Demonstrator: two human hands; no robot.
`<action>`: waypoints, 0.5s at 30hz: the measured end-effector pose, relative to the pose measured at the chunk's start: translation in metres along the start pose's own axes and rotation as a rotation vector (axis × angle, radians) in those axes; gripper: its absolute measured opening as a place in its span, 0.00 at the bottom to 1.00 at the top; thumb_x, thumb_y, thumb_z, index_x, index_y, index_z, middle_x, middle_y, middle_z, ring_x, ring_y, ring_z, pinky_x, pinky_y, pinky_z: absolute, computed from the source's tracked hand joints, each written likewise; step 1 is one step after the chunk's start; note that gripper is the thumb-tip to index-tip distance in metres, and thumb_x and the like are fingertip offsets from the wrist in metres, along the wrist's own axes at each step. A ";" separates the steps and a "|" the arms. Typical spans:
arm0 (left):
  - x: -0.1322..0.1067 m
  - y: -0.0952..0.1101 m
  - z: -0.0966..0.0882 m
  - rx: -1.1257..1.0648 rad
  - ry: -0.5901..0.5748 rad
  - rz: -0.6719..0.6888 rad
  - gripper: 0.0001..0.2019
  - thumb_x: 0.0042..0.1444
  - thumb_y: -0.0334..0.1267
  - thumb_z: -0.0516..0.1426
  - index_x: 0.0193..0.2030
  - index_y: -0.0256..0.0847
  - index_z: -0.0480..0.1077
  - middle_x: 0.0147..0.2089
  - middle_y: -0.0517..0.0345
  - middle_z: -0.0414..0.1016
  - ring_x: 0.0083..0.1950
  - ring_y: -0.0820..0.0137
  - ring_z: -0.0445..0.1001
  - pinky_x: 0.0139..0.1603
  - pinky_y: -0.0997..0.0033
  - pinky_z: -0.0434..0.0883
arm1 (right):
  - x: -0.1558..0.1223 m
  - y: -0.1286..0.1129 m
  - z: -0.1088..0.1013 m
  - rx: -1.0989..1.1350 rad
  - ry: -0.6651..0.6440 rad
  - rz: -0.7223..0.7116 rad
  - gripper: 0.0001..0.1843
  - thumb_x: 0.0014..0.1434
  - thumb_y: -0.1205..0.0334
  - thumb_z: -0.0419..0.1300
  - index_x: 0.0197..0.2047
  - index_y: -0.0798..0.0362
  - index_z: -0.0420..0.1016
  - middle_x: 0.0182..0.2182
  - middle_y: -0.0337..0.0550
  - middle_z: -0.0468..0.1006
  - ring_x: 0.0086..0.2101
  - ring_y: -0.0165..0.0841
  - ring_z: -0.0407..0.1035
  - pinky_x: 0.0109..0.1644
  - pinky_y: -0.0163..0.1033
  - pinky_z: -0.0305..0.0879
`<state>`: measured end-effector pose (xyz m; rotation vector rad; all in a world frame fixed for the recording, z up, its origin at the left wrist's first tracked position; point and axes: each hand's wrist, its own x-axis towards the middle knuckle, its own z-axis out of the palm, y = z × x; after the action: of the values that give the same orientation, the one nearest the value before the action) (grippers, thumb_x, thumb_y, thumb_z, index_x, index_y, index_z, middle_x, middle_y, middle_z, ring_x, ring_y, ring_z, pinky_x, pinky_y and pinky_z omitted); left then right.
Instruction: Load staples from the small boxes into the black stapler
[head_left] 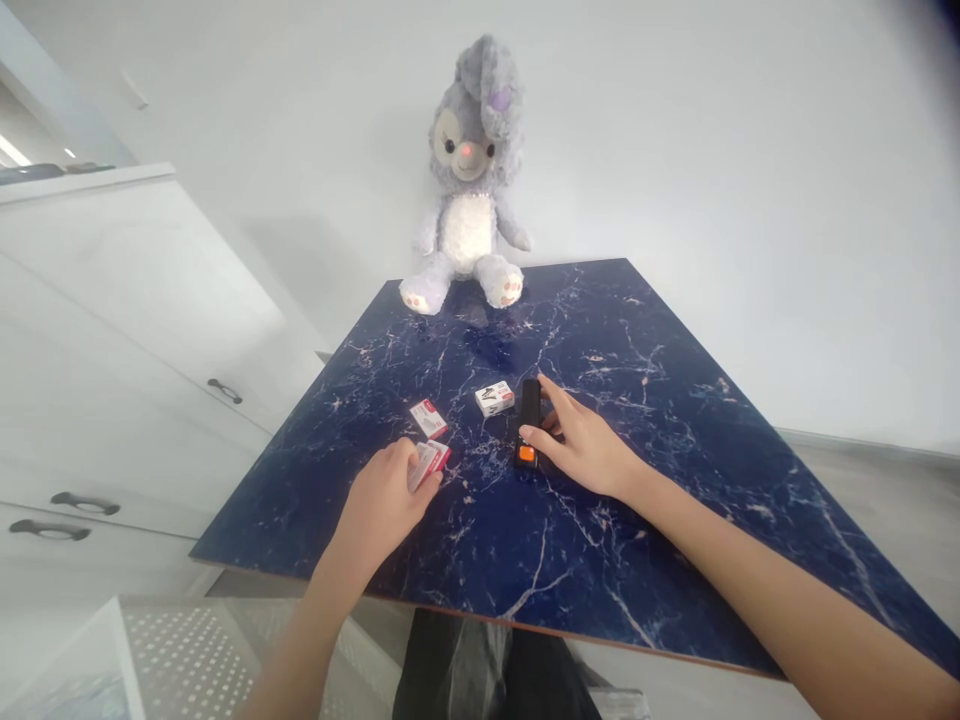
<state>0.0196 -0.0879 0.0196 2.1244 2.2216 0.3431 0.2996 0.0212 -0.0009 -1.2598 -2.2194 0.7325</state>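
Note:
My left hand [381,497] is closed on a small red-and-white box [429,465] near the middle of the table, its thumb and fingers along the sides. Just beyond it lies a second red-and-white box [428,419], flat on the table. A white box [494,398] with a dark clip picture and a red patch sits farther right. Beside that box, my right hand [577,438] grips what looks like a black stapler [529,405] with an orange patch at its near end. The thumb lies on its near part and the fingers on its right side.
A grey plush rabbit [469,225] sits at the far edge of the blue marbled table [600,560], against the wall. White cabinets [120,380] with dark handles stand on the left. A perforated white surface [184,650] is below the table's near left edge.

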 end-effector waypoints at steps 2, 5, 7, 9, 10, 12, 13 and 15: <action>0.008 0.006 -0.003 -0.090 -0.034 0.063 0.11 0.65 0.48 0.52 0.37 0.44 0.63 0.33 0.58 0.71 0.34 0.64 0.72 0.35 0.66 0.65 | 0.000 0.000 0.000 0.000 0.013 -0.011 0.45 0.65 0.37 0.51 0.76 0.49 0.40 0.60 0.59 0.70 0.47 0.47 0.74 0.50 0.53 0.71; 0.022 0.008 -0.002 -0.049 0.041 0.180 0.13 0.67 0.46 0.50 0.34 0.43 0.66 0.33 0.53 0.72 0.40 0.59 0.72 0.43 0.60 0.67 | -0.001 0.000 0.001 0.001 0.040 -0.034 0.45 0.65 0.38 0.52 0.75 0.50 0.41 0.59 0.59 0.70 0.47 0.48 0.74 0.51 0.54 0.71; 0.028 0.004 0.001 0.001 0.100 0.200 0.14 0.66 0.47 0.51 0.33 0.42 0.69 0.36 0.49 0.74 0.44 0.55 0.72 0.49 0.55 0.67 | -0.001 0.000 0.001 0.004 0.043 -0.035 0.44 0.66 0.39 0.52 0.75 0.50 0.41 0.59 0.59 0.70 0.47 0.47 0.75 0.51 0.54 0.71; 0.028 -0.001 0.004 -0.033 0.088 0.163 0.16 0.67 0.48 0.50 0.37 0.41 0.71 0.39 0.48 0.75 0.45 0.56 0.73 0.49 0.56 0.67 | -0.001 0.000 0.001 0.005 0.038 -0.030 0.44 0.66 0.39 0.52 0.76 0.50 0.40 0.60 0.59 0.70 0.47 0.47 0.75 0.51 0.54 0.71; 0.026 -0.001 0.004 -0.074 0.055 0.136 0.16 0.68 0.49 0.48 0.42 0.41 0.71 0.40 0.48 0.75 0.44 0.57 0.74 0.48 0.58 0.68 | -0.001 0.000 0.001 0.005 0.033 -0.029 0.44 0.66 0.39 0.52 0.76 0.50 0.40 0.60 0.59 0.70 0.46 0.47 0.75 0.51 0.54 0.71; 0.020 0.003 0.005 -0.136 -0.022 0.093 0.17 0.69 0.51 0.46 0.48 0.42 0.69 0.40 0.51 0.76 0.41 0.61 0.75 0.43 0.61 0.69 | -0.001 0.000 0.001 0.005 0.028 -0.029 0.44 0.66 0.39 0.52 0.76 0.48 0.39 0.62 0.58 0.68 0.47 0.47 0.75 0.52 0.54 0.71; 0.016 0.007 0.005 -0.140 -0.048 0.077 0.18 0.68 0.53 0.47 0.49 0.42 0.67 0.40 0.53 0.76 0.39 0.61 0.75 0.40 0.62 0.69 | -0.001 0.000 0.001 0.006 0.028 -0.031 0.44 0.66 0.39 0.52 0.76 0.48 0.39 0.63 0.58 0.67 0.47 0.47 0.75 0.52 0.54 0.71; 0.010 0.020 0.006 -0.084 -0.045 0.057 0.20 0.65 0.59 0.50 0.46 0.42 0.66 0.39 0.53 0.74 0.38 0.60 0.75 0.37 0.63 0.67 | -0.001 0.000 0.001 0.007 0.032 -0.035 0.45 0.66 0.39 0.52 0.76 0.48 0.39 0.65 0.57 0.65 0.47 0.47 0.75 0.52 0.54 0.71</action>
<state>0.0401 -0.0770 0.0184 2.1336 2.0875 0.3799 0.2992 0.0204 -0.0018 -1.2176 -2.2056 0.7019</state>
